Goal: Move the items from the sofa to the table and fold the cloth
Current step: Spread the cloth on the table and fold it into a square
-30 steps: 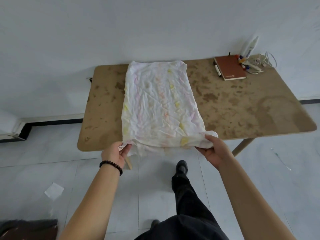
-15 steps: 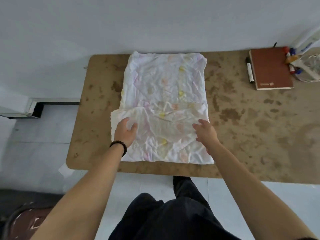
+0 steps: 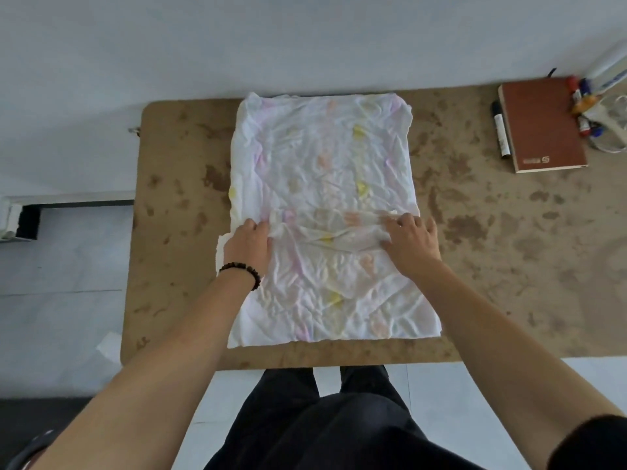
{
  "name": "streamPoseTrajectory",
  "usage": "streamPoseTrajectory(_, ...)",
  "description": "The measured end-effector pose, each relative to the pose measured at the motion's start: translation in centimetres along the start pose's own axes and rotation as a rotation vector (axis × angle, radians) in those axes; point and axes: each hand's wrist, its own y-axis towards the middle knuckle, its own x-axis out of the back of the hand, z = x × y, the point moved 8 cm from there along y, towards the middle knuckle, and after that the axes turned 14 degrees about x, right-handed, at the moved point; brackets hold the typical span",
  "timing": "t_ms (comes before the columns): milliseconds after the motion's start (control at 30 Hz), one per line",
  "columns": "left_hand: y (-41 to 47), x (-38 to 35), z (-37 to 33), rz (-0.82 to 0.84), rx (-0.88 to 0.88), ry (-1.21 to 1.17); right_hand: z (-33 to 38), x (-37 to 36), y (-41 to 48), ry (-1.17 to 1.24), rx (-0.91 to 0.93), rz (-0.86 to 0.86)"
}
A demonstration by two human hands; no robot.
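One notebook [image 3: 543,125], perhaps markers [image 3: 582,103], beyond cloth [image 3: 322,157]

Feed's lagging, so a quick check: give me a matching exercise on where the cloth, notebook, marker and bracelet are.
1 cloth
2 notebook
3 marker
4 bracelet

A on the left wrist
B far right of the table
C mid-table, left hand and right hand on it
D along the notebook's left edge

Pairs: 1-C, 2-B, 3-D, 4-A
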Motion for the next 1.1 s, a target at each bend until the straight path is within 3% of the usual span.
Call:
streamPoseTrajectory(100, 0.1, 1.0, -1.5, -0.027, -0.125, 0.136, -0.1, 2.5, -0.4, -0.030, -0.035, -0.197)
streamPoseTrajectory(200, 1.4, 2.4, -2.8, -0.066, -0.125, 0.199, -1.7, 4.9, -0.7, 0.034, -0.141, -0.377)
streamPoseTrajectory(367, 4.5, 2.9, -4.5, -0.060, -0.107, 0.195, -4.6, 4.3, 1.1, 0.061, -0.244, -0.261)
streamPoseTrajectory(633, 5.2, 0.7, -4.2, -0.131, -0.225, 0.112, -1.5, 1.9, 0.5, 0.043, 0.007, -0.257)
streamPoseTrajectory(767, 5.5, 0.1, -1.6, -0.127, -0.201, 0.159, -2.6, -0.2, 0.8, -0.012, -0.061, -0.117)
streamPoseTrajectory(967, 5.4, 2.7, -0.5, -0.257, -0.244, 0.040, -3.9, 3.4, 2.4, -0.102, -0.106, -0.332)
streamPoseTrajectory(1100, 6.1, 3.0, -0.4, -0.347, -0.142, 0.089, -4.1, 3.1, 4.6, -0.074, -0.157, -0.235)
